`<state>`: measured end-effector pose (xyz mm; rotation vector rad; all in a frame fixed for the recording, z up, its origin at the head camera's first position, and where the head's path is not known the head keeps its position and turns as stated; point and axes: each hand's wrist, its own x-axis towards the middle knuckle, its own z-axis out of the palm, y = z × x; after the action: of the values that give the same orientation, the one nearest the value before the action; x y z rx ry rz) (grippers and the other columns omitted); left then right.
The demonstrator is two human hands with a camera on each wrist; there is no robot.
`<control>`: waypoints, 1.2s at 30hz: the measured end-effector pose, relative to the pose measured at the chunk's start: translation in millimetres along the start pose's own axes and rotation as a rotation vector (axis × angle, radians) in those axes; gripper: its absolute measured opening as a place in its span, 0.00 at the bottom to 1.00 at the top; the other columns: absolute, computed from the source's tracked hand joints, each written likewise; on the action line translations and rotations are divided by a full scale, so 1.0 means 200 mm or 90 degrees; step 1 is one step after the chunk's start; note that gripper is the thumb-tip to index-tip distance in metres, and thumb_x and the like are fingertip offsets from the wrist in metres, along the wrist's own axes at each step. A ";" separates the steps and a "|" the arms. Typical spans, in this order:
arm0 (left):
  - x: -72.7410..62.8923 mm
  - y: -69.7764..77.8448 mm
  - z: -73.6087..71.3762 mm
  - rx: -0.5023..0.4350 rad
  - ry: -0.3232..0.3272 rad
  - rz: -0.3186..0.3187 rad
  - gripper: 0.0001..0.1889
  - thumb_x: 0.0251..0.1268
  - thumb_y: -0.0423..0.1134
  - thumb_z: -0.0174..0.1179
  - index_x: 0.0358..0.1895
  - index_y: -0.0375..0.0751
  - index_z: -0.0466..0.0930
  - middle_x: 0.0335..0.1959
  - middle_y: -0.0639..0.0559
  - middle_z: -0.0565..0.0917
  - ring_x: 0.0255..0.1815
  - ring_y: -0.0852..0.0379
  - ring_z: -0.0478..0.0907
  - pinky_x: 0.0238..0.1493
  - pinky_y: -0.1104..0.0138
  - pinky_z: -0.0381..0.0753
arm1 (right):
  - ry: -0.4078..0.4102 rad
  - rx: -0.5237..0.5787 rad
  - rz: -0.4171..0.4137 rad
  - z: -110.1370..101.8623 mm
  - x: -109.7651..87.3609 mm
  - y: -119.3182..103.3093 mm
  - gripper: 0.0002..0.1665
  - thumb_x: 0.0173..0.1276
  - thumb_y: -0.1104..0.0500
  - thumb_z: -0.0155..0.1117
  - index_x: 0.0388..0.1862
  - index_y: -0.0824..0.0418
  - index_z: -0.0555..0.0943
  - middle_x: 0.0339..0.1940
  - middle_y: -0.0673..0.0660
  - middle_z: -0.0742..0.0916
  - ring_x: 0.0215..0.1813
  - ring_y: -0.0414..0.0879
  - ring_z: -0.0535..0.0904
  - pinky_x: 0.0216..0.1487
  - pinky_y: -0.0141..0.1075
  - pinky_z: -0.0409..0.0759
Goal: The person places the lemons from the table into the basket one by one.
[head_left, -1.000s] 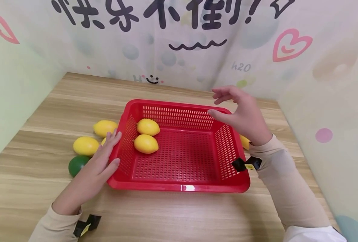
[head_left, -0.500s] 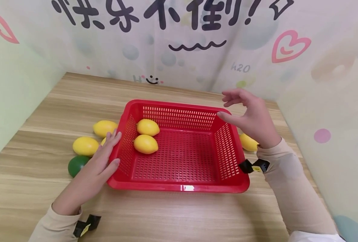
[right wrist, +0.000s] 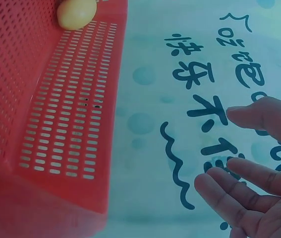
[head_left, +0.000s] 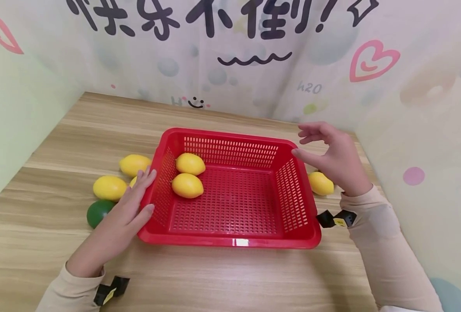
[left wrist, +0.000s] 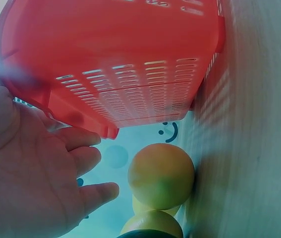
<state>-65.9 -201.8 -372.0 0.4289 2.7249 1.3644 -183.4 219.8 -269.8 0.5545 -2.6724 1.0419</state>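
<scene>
A red plastic basket [head_left: 230, 241] with slotted walls sits on the wooden table in the head view. Two lemons [head_left: 187, 185] lie against its left side inside. My left hand [head_left: 123, 219] rests on the basket's left rim with its fingers extended; the left wrist view shows the palm [left wrist: 26, 168] beside the outer wall. Over the right side, my right hand [head_left: 339, 158] hovers near the back right corner, thumb and fingers spread apart, holding nothing. Below it, outside the basket, is another lemon [head_left: 321, 183], partly hidden by the basket wall and the hand.
Left of the basket lie several yellow lemons [head_left: 109, 187] and a dark green round fruit [head_left: 98, 212], partly covered by the left arm. A printed cloth wall [head_left: 246, 86] stands behind the wooden table [head_left: 222, 277], and side walls close it in.
My right hand has moved right and slightly toward me, away from above the basket, uncovering more of the lemon on the right. The left hand and basket stay in place.
</scene>
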 end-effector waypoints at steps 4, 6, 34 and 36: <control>0.00 0.00 0.00 -0.001 0.000 0.001 0.39 0.79 0.36 0.52 0.85 0.50 0.42 0.86 0.47 0.43 0.85 0.42 0.32 0.79 0.37 0.38 | 0.002 -0.008 0.007 -0.01 -0.01 0.03 0.32 0.61 0.59 0.80 0.64 0.60 0.81 0.52 0.59 0.88 0.50 0.53 0.84 0.59 0.56 0.68; 0.00 0.00 0.00 -0.001 0.000 0.001 0.39 0.79 0.36 0.52 0.85 0.50 0.42 0.86 0.47 0.43 0.85 0.41 0.32 0.79 0.37 0.38 | 0.004 -0.013 0.009 -0.01 -0.01 0.04 0.32 0.61 0.58 0.80 0.64 0.60 0.81 0.52 0.59 0.88 0.50 0.52 0.85 0.58 0.55 0.68; 0.00 0.00 0.00 -0.001 0.001 0.006 0.39 0.79 0.36 0.52 0.86 0.52 0.42 0.86 0.47 0.44 0.85 0.41 0.32 0.79 0.37 0.37 | 0.020 -0.026 0.082 -0.01 -0.11 0.18 0.31 0.65 0.56 0.78 0.65 0.60 0.81 0.56 0.59 0.87 0.54 0.50 0.81 0.54 0.50 0.68; 0.00 0.00 0.00 -0.001 0.000 0.007 0.39 0.79 0.36 0.52 0.86 0.51 0.42 0.86 0.47 0.43 0.85 0.41 0.32 0.79 0.37 0.37 | 0.020 -0.025 0.085 -0.01 -0.12 0.18 0.31 0.65 0.55 0.77 0.65 0.60 0.80 0.56 0.59 0.86 0.54 0.50 0.81 0.57 0.51 0.69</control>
<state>-65.9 -201.7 -372.2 0.4442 2.7257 1.3700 -176.3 252.5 -298.3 0.3531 -2.7282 1.0202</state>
